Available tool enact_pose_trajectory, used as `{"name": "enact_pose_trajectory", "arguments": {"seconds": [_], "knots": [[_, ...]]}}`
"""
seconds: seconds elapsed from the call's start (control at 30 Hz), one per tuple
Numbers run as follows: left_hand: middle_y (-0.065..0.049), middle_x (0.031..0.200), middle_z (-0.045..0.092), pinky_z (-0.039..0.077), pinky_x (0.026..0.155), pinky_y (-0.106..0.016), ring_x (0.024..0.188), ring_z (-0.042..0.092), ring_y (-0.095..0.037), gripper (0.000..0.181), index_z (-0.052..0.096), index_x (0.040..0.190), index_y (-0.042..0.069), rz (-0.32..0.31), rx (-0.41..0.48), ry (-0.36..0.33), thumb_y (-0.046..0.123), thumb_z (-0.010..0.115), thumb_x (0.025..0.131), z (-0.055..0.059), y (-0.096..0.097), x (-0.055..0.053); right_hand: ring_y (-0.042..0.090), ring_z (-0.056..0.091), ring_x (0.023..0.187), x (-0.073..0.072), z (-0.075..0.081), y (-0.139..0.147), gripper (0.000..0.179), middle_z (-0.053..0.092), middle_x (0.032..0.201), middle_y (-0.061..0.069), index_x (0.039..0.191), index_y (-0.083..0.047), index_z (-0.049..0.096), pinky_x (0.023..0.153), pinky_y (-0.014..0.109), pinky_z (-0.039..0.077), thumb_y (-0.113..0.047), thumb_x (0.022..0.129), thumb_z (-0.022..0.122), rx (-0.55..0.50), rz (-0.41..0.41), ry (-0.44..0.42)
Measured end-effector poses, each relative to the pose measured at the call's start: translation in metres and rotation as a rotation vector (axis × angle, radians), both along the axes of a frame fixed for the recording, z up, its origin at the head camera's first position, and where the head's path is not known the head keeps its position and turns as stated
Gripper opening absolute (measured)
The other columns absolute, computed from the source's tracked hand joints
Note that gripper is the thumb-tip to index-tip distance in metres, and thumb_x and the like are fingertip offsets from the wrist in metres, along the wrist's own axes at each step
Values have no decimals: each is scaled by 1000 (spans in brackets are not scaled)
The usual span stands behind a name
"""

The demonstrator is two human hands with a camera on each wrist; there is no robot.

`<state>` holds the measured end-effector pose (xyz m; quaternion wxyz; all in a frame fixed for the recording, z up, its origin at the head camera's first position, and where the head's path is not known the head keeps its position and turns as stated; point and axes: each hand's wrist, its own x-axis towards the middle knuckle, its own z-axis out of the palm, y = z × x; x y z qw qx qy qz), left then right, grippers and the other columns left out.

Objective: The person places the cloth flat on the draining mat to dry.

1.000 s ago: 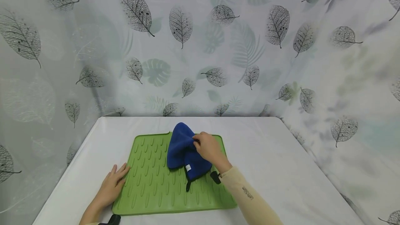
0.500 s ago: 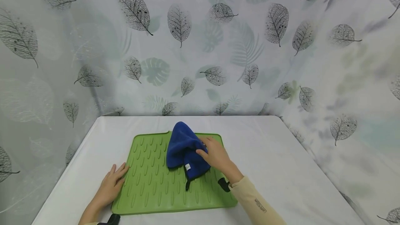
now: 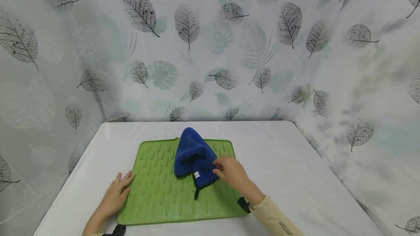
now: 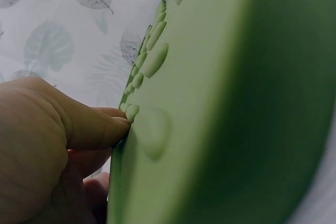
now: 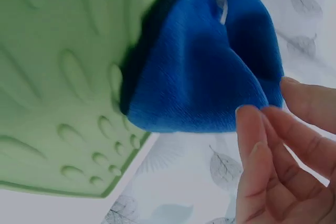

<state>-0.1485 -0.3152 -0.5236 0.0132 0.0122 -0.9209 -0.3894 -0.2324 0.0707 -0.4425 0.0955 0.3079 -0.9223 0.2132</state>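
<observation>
A blue towel (image 3: pixel 191 154) with a white tag and a black hanging loop lies crumpled on the ribbed green mat (image 3: pixel 157 192). One corner of it points toward the mat's far edge. My right hand (image 3: pixel 234 174) is at the towel's right side, thumb and fingertips apart right at its edge. In the right wrist view, the towel (image 5: pixel 194 77) shows just past these fingertips (image 5: pixel 247 116). My left hand (image 3: pixel 113 194) rests at the mat's left edge, fingers fairly straight. Its thumb touches the mat's border in the left wrist view.
Mat and towel are on a white-covered table (image 3: pixel 288 177). Leaf-printed curtains (image 3: pixel 210 46) hang behind the table and along both sides. A black wrist strap (image 3: pixel 243 204) shows at my right cuff.
My right hand has let go of the towel's upper part and moved right and nearer along its edge. The towel's right side has settled slightly. My left hand stays put.
</observation>
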Motion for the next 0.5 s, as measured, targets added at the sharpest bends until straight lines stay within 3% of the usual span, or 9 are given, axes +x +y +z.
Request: {"name": "enact_pose_trajectory", "arguments": {"seconds": [0.2,0.5], "knots": [[-27,155,24,3,115,-67,144,4,-54,48,40,142,-9,0,-1,-3,3,48,96,0,0,0,7,56,66,6,-10,-11,6,65,75,0,83,-9,72,58,17,46,-12,82,78,90,126,27],[-28,154,25,3,114,-67,143,5,-56,48,41,141,-10,-7,3,21,2,49,95,1,0,1,0,54,72,13,-26,-34,19,66,89,-6,101,-19,76,61,12,43,-9,86,73,269,293,-47]]}}
